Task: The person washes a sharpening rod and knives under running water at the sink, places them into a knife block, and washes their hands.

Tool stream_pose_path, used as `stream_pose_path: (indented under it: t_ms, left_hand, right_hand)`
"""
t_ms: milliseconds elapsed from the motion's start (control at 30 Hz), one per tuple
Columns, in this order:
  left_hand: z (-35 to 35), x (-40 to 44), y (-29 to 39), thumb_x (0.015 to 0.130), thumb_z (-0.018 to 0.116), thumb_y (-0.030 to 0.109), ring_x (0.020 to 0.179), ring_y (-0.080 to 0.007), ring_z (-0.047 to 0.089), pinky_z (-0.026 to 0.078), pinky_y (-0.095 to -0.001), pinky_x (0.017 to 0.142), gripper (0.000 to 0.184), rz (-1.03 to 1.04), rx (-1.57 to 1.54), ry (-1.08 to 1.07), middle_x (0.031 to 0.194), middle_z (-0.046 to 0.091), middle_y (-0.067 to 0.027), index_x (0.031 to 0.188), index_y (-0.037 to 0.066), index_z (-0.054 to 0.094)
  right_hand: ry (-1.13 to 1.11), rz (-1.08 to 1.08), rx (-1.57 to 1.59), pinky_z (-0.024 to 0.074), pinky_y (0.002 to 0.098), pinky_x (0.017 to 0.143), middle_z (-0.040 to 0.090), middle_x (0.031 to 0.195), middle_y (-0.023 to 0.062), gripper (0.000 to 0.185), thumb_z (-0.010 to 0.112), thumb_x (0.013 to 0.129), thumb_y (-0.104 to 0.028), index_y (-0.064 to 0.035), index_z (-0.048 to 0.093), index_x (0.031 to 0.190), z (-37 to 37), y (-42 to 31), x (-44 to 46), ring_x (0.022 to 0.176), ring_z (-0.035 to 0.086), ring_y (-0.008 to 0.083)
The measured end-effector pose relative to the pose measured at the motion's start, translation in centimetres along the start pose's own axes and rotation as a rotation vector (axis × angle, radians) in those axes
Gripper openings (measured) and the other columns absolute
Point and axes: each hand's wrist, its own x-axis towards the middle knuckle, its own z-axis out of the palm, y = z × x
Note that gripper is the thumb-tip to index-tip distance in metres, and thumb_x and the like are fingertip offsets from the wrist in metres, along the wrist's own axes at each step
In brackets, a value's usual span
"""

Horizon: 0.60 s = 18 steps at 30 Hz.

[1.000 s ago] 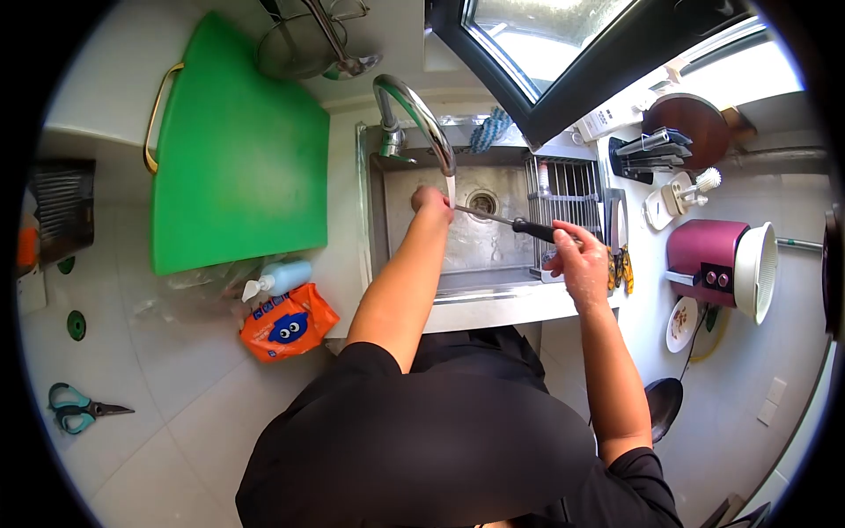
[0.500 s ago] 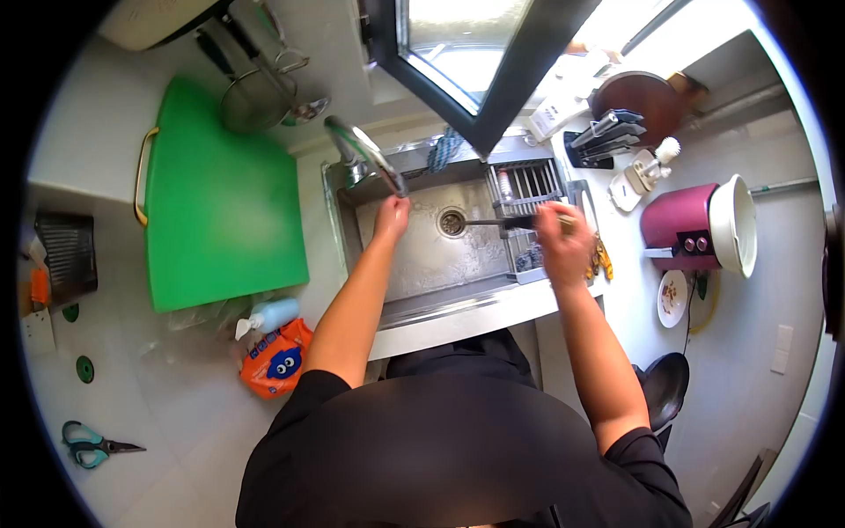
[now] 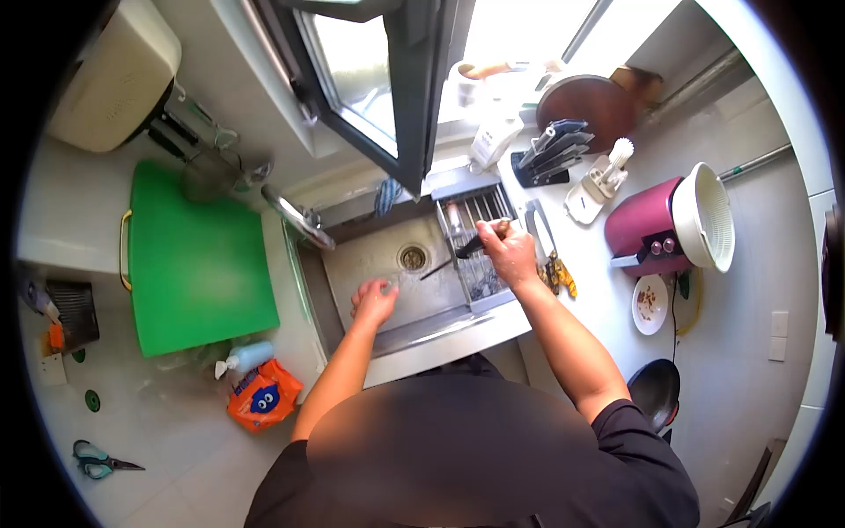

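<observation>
My right hand (image 3: 510, 251) is closed around a long dark utensil (image 3: 468, 249) above the right side of the sink. Its thin end points down and left towards the drain (image 3: 412, 257); I cannot make out its kind. My left hand (image 3: 374, 304) hovers over the left front of the steel sink (image 3: 352, 260), fingers loosely bent and apart, holding nothing visible. Beyond that hand, the curved tap (image 3: 299, 220) reaches over the basin. A metal drying rack (image 3: 480, 207) sits across the sink's right side, partly behind my right hand.
A green board (image 3: 202, 264) stands at left, with an orange packet (image 3: 264, 396) and scissors (image 3: 104, 459) nearer. At right are a knife block (image 3: 553, 154), a maroon appliance (image 3: 647, 229), a plate with scraps (image 3: 650, 304) and a black pan (image 3: 656, 392). An open window (image 3: 414, 106) juts overhead.
My left hand has come away from the tap, towards the sink's near side. The utensil in my right hand has tilted, its thin end now lower. The whole view has shifted and turned.
</observation>
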Motion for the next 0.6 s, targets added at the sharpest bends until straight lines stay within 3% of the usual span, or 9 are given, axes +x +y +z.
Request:
stream_pose_path:
  t_ms: [100, 200, 267, 433, 600]
  left_hand:
    - [1.5, -0.5, -1.0, 0.092, 0.067, 0.041, 0.130, -0.0362, 0.050, 0.037, -0.0443, 0.112, 0.041, 0.185, -0.051, 0.139, 0.130, 0.061, -0.0204, 0.117, 0.009, 0.069]
    - [0.6, -1.4, -2.4, 0.091, 0.067, 0.043, 0.132, -0.0371, 0.048, 0.036, -0.0450, 0.113, 0.043, 0.157, -0.218, 0.126, 0.138, 0.056, -0.0185, 0.120, 0.011, 0.068]
    - [0.4, -2.1, -3.4, 0.090, 0.068, 0.041, 0.129, -0.0375, 0.051, 0.039, -0.0448, 0.110, 0.042, 0.100, -0.242, 0.156, 0.135, 0.058, -0.0192, 0.118, 0.010, 0.069]
    - [1.7, -3.2, -7.2, 0.091, 0.069, 0.035, 0.120, -0.0375, 0.058, 0.045, -0.0439, 0.103, 0.036, -0.006, -0.260, 0.267, 0.124, 0.064, -0.0206, 0.113, 0.007, 0.070]
    - [2.4, -4.3, -8.4, 0.091, 0.068, 0.032, 0.113, -0.0316, 0.061, 0.046, -0.0405, 0.098, 0.036, -0.075, -0.437, 0.263, 0.118, 0.066, -0.0175, 0.113, 0.003, 0.068]
  right_hand:
    - [0.162, -0.193, -0.039, 0.0445, 0.0292, 0.052, 0.062, 0.060, 0.0021, 0.033, 0.075, 0.091, -0.033, -0.0029, 0.069, 0.078, -5.4, -0.8, 2.9, 0.055, 0.052, 0.0079]
    - [0.271, -0.367, -0.156, 0.0442, 0.0306, 0.050, 0.060, 0.057, 0.0026, 0.040, 0.072, 0.092, -0.036, -0.0021, 0.066, 0.073, -13.0, -7.1, 6.9, 0.051, 0.051, 0.0110]
    - [0.439, -0.595, -0.329, 0.0453, 0.0309, 0.049, 0.059, 0.056, 0.0041, 0.046, 0.068, 0.093, -0.043, -0.0011, 0.065, 0.074, -17.7, -9.5, 10.9, 0.048, 0.055, 0.0152]
    - [0.558, -0.392, -0.307, 0.0553, 0.0356, 0.056, 0.062, 0.057, 0.0069, 0.047, 0.066, 0.092, -0.048, -0.0023, 0.069, 0.082, -22.7, -15.1, 16.2, 0.052, 0.066, 0.0200]
    - [0.606, -0.465, -0.339, 0.0559, 0.0359, 0.061, 0.067, 0.062, 0.0101, 0.046, 0.067, 0.091, -0.050, -0.0044, 0.072, 0.087, -23.6, -13.0, 20.8, 0.056, 0.069, 0.0240]
